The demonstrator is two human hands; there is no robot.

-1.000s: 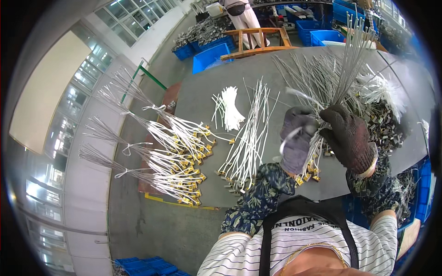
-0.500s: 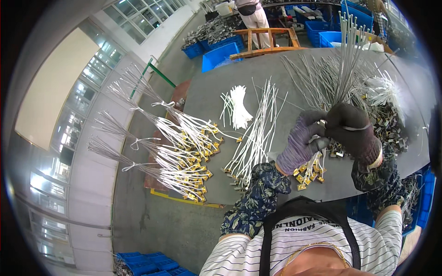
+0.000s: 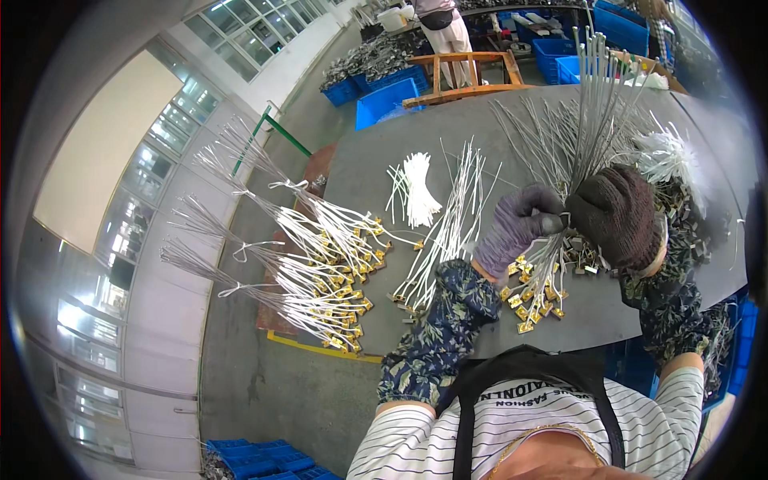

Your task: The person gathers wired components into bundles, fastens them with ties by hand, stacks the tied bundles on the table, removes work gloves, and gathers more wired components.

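A bundle of thin grey wires (image 3: pixel 596 120) rises from between my hands, and its lower strands run down to gold-coloured metal end pieces (image 3: pixel 536 300) on the table. In a purple-grey glove, my left hand (image 3: pixel 524 228) pinches at the bundle's left side; a small pale bit shows at its fingertips, too small to name. My right hand (image 3: pixel 616 216), in a dark brown glove, is closed against the bundle from the right. Its fingertips are partly hidden.
Several tied wire bundles with gold ends (image 3: pixel 320 296) overhang the table's (image 3: pixel 368 160) left edge. Loose white wires (image 3: pixel 448 240) and a short white bunch (image 3: pixel 416 192) lie mid-table. Small metal pieces (image 3: pixel 588 256) lie behind my hands. Blue crates (image 3: pixel 384 104) and a wooden frame (image 3: pixel 472 94) stand beyond; a person (image 3: pixel 446 40) is there.
My left hand has turned, its thumb and forefinger now pinched beside the bundle. My right hand has shifted slightly right and lowered, its back now uppermost.
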